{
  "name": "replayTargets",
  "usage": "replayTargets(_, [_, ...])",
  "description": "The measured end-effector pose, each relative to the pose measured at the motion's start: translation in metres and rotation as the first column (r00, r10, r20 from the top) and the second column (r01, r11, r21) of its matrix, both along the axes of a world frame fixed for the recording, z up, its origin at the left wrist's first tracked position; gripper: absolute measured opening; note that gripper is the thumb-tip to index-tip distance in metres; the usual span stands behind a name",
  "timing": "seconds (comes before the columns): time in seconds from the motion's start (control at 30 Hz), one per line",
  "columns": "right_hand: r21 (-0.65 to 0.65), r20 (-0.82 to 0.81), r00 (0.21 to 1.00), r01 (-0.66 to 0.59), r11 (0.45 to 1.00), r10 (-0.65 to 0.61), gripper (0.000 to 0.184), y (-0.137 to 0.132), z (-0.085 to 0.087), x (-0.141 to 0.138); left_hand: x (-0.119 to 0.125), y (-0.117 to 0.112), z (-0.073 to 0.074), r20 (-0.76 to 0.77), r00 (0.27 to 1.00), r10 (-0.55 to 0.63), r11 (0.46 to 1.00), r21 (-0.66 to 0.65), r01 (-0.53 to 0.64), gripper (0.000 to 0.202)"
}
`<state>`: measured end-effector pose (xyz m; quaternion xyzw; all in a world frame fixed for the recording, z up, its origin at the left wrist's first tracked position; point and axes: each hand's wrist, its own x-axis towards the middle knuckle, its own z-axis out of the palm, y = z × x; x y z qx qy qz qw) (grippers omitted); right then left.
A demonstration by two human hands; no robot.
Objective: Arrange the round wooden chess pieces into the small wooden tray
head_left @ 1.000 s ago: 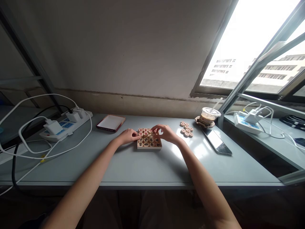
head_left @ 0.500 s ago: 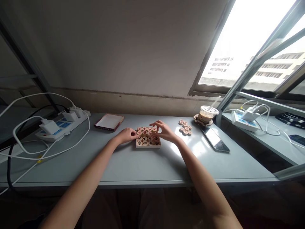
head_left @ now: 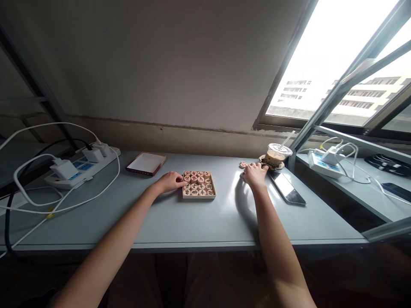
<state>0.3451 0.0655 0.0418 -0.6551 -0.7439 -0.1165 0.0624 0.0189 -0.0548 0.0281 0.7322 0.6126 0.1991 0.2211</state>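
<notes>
In the head view, a shallow open box (head_left: 199, 197) stands on the desk, holding rows of round wooden Chinese chess pieces (head_left: 194, 179) with red and black characters. My left hand (head_left: 170, 181) is closed at the box's left side, thumb and fingers gripping its edge. Off to the right, my right hand (head_left: 255, 173) reaches palm down over the loose chess pieces, its fingers spread and partly hidden. It covers most of that group; one loose piece (head_left: 243, 164) shows just left of the fingers.
A box lid (head_left: 146, 164) lies at the back left. Beyond my right hand stand a lidded drink cup (head_left: 277, 156) in a carton holder and a phone (head_left: 288, 188). A power strip (head_left: 81, 169) with looping white cables occupies the left end. Metal posts frame both sides.
My right hand has moved from above the box to the loose pieces on the right. My left hand stays at the box's left edge. The camera view has shifted slightly.
</notes>
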Motion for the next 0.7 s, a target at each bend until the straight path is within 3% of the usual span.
replayTargets(0.13, [-0.026,-0.030,1.000,-0.009,1.000,0.008,0.022,-0.002,0.002,-0.002,-0.001,-0.001,0.000,0.017,1.000,-0.004,1.000,-0.009,0.004,0.037])
replayTargets(0.17, [-0.040,-0.057,0.997,-0.050,0.998,0.048,0.021,-0.003,0.003,-0.004,-0.001,-0.001,0.000,0.016,1.000,-0.001,1.000,-0.011,0.002,0.038])
replayTargets(0.23, [-0.060,-0.170,0.958,-0.245,0.968,0.232,0.022,-0.008,0.008,-0.011,-0.001,-0.001,0.001,0.014,1.000,0.004,1.000,-0.018,-0.004,0.039])
replayTargets(0.33, [-0.006,-0.378,0.733,-0.613,0.790,0.566,0.024,-0.020,0.014,-0.030,0.000,-0.002,0.002,0.008,1.000,0.012,1.000,-0.022,-0.012,0.040])
replayTargets(0.4, [0.025,-0.420,0.624,-0.718,0.696,0.659,0.024,-0.029,0.016,-0.045,0.001,-0.002,0.003,0.000,1.000,0.021,1.000,-0.021,-0.021,0.041])
replayTargets(0.5, [0.047,-0.364,0.598,-0.754,0.655,0.714,0.016,-0.038,0.016,-0.060,0.002,-0.002,0.004,-0.010,1.000,0.021,0.999,-0.027,-0.022,0.041])
replayTargets(0.7, [0.060,-0.243,0.647,-0.734,0.677,0.723,0.011,-0.040,0.014,-0.065,0.001,-0.001,0.003,-0.009,1.000,0.010,1.000,-0.021,-0.010,0.041])
